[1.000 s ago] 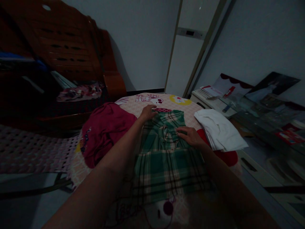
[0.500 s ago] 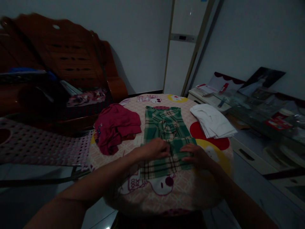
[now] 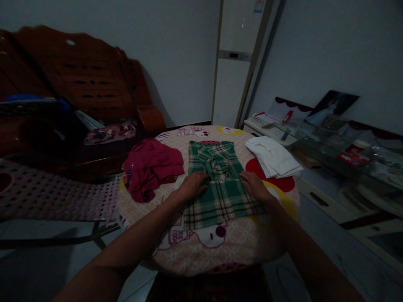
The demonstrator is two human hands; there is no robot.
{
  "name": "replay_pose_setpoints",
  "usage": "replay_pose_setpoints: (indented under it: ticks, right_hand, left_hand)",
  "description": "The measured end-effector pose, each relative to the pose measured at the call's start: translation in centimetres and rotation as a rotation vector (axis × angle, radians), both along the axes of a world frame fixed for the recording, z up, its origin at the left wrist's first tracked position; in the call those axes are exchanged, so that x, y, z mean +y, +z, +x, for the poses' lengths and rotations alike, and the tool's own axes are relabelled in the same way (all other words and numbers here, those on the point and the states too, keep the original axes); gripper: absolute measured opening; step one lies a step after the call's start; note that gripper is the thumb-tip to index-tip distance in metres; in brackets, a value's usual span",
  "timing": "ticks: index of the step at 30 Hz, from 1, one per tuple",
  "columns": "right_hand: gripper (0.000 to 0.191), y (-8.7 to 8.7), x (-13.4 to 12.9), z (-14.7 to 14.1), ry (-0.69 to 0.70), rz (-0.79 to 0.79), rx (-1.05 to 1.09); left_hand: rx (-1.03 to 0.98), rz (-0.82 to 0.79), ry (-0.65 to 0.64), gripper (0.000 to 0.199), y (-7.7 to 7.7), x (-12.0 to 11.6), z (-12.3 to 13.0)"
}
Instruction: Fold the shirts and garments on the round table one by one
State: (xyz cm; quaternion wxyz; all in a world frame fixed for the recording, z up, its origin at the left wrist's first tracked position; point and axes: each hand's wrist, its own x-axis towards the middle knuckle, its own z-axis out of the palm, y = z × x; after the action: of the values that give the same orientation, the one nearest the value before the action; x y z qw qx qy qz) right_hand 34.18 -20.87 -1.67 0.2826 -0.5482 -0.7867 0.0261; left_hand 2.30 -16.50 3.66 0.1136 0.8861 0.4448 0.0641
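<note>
A green plaid shirt [image 3: 220,201] lies partly folded on the round table [image 3: 245,251], its near part flat and a bunched twist of cloth at its middle. On its left edge rests my left hand [image 3: 195,184], fingers stretched out over the fabric. My right hand [image 3: 254,184] lies at the opposite edge with its fingers spread on the cloth. Neither hand has a visible grip on the fabric. A crumpled dark pink garment [image 3: 154,165] is to the left, and a folded white cloth [image 3: 273,157] lies to the right.
A patterned cloth covers the table. Left of it stand a woven chair [image 3: 63,193] and a wooden bench [image 3: 91,84]. To the right is a low cabinet [image 3: 317,197] with a glass top carrying several items. A tall white unit [image 3: 231,88] stands behind.
Both hands have moved forward along the shirt. The left has shifted left from its middle to its edge, its fingers now stretched out. The view has shifted slightly.
</note>
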Motion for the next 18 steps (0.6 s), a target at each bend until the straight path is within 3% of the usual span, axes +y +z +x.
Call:
replay_pose_setpoints:
  ticks: [4,10,18]
  right_hand:
    - [0.029,-0.2,1.7,0.2,0.067,-0.082,-0.03]
    - [0.011,1.1,2.4,-0.3,0.119,-0.161,0.022]
    - [0.022,2.4,0.4,-1.5,0.116,-0.149,-0.039]
  left_hand:
    - [-0.041,-0.042,-0.01,0.027,-0.4,0.3,-0.2]
    - [-0.022,-0.114,0.0,0.021,-0.4,0.7,0.0]
    - [-0.074,-0.084,-0.04,0.028,-0.7,0.3,-0.2]
